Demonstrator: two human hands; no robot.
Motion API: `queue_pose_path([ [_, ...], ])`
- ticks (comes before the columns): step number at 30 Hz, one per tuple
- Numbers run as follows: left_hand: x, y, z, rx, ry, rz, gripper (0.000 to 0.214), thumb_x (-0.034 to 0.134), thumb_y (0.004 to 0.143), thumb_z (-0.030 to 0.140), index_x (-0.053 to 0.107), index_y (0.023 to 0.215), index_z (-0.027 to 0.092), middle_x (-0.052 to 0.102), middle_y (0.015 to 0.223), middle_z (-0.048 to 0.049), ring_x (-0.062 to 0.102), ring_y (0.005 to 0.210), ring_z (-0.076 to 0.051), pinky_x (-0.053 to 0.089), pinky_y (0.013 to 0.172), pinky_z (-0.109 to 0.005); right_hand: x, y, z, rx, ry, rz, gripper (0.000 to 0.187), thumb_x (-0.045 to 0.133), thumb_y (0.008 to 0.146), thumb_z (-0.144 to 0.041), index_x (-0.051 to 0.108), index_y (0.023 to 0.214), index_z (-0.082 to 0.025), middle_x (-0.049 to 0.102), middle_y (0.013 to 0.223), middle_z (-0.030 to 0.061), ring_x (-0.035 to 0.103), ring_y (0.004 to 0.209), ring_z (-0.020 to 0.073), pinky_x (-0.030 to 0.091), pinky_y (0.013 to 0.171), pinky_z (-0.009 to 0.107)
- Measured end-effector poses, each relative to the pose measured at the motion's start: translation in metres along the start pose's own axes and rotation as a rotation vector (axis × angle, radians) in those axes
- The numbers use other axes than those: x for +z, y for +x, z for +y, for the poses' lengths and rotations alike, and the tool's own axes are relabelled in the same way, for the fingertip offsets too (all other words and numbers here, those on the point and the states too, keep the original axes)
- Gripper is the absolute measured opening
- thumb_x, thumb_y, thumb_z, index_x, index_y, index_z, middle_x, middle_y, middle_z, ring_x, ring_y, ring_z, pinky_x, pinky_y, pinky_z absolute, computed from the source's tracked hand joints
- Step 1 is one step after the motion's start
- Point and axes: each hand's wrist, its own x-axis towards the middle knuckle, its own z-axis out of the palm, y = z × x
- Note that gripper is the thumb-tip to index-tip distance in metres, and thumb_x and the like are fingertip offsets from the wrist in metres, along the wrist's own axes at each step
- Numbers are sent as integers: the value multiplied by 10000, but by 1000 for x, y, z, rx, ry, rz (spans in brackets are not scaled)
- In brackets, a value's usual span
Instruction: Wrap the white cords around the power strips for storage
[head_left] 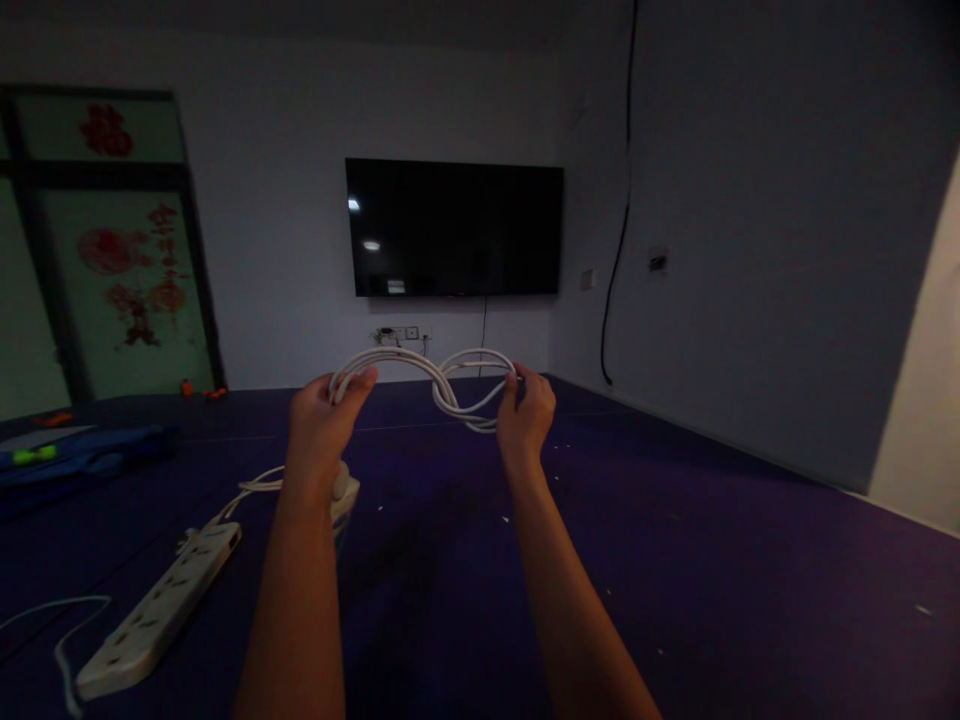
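Observation:
A white cable [406, 357], bent into loops that cross near the middle, is held up in the air between both hands. My left hand [321, 418] is closed around the left end of the loops, thumb on top. At the opposite end, my right hand [527, 410] pinches the cable between thumb and fingers. Below and left of my left hand lies a white power strip [161, 606] on the dark floor. A white container [344, 500] is partly hidden behind my left forearm.
A flat television [454, 228] hangs on the far wall above several sockets [412, 333]. Blue cloth [101, 452] lies on the purple floor [720, 580] at the left. A black cable [624, 230] runs down the right wall. Small white scraps dot the floor.

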Motion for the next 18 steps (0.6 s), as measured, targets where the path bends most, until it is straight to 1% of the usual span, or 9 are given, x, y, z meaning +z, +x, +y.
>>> queue_pose_path([
  [2, 4, -3, 1, -2, 52, -50, 360, 726, 598, 478, 545, 634, 169, 314, 439, 94, 250, 365, -45, 186, 351, -188, -3, 2, -1, -2, 9, 76, 308, 380, 903, -300, 614, 1021, -139, 625, 966, 130, 534, 933, 214, 400, 828, 370],
  [5, 11, -4, -2, -12, 96, -109, 441, 763, 532, 509, 585, 732, 158, 383, 480, 82, 304, 388, -53, 227, 371, -189, -8, 4, -4, 5, 22, 162, 291, 377, 901, -274, 617, 1001, -143, 622, 954, 124, 527, 930, 213, 403, 819, 367],
  [7, 16, -3, -6, -11, 92, -123, 498, 788, 485, 503, 592, 779, 152, 454, 532, 60, 353, 410, -60, 256, 386, -191, -10, 5, -6, 12, 35, 193, 282, 382, 896, -263, 619, 994, -146, 623, 953, 123, 527, 931, 214, 405, 821, 368],
  [9, 23, -4, -8, -16, 55, -132, 529, 796, 468, 493, 597, 815, 147, 500, 571, 40, 386, 426, -65, 271, 396, -191, -11, 6, -9, 25, 56, 208, 279, 387, 892, -260, 621, 987, -142, 626, 946, 124, 533, 925, 215, 407, 826, 370],
  [11, 30, -6, -8, -35, -9, -145, 531, 794, 473, 483, 596, 832, 145, 508, 572, 41, 384, 418, -58, 265, 395, -186, -11, 5, -13, 42, 93, 206, 280, 386, 890, -263, 620, 981, -140, 631, 936, 121, 548, 910, 212, 411, 824, 366],
  [14, 37, -11, -5, -99, -108, -184, 518, 795, 479, 456, 583, 838, 148, 491, 541, 63, 334, 377, -37, 222, 368, -173, -9, 4, -20, 81, 205, 163, 284, 372, 894, -278, 612, 981, -153, 641, 927, 104, 576, 876, 196, 427, 798, 339],
  [18, 39, -15, 1, -212, -229, -280, 460, 767, 524, 425, 562, 841, 161, 458, 491, 92, 245, 332, -19, 141, 326, -153, -2, 2, -25, 154, 413, 63, 275, 370, 894, -288, 599, 985, -168, 652, 919, 80, 599, 843, 166, 445, 774, 309],
])
